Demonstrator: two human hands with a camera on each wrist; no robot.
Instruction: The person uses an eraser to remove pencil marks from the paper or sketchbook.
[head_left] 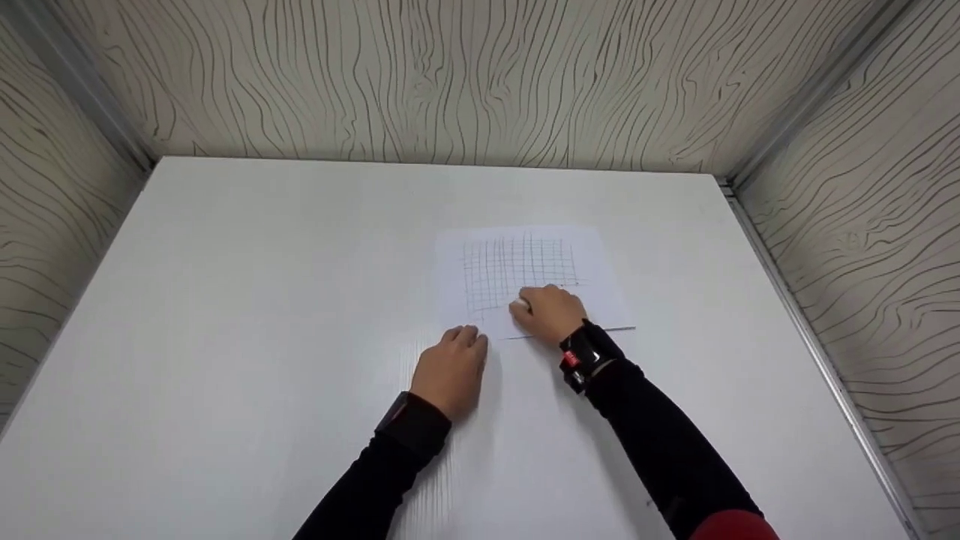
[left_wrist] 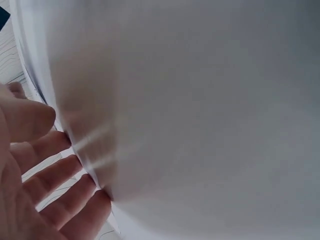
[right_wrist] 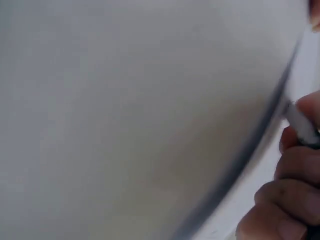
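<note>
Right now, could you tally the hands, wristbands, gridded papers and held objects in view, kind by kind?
Bare hands (left hand, right hand): 2
Black wristbands: 2
White paper with a thin drawn grid: 1
Small whitish object held by the right hand: 1
Total: 6

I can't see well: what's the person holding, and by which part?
A small, pale stick-like thing, pinched by the right hand near its exposed tip.

I read this remote spot as a three-walled work booth: a white tabletop (head_left: 225, 300) beneath the fingers (head_left: 466, 334), wood-grain-patterned panels (head_left: 420, 82) beyond them and to either side, grey metal posts (head_left: 821, 96) at the corners.
</note>
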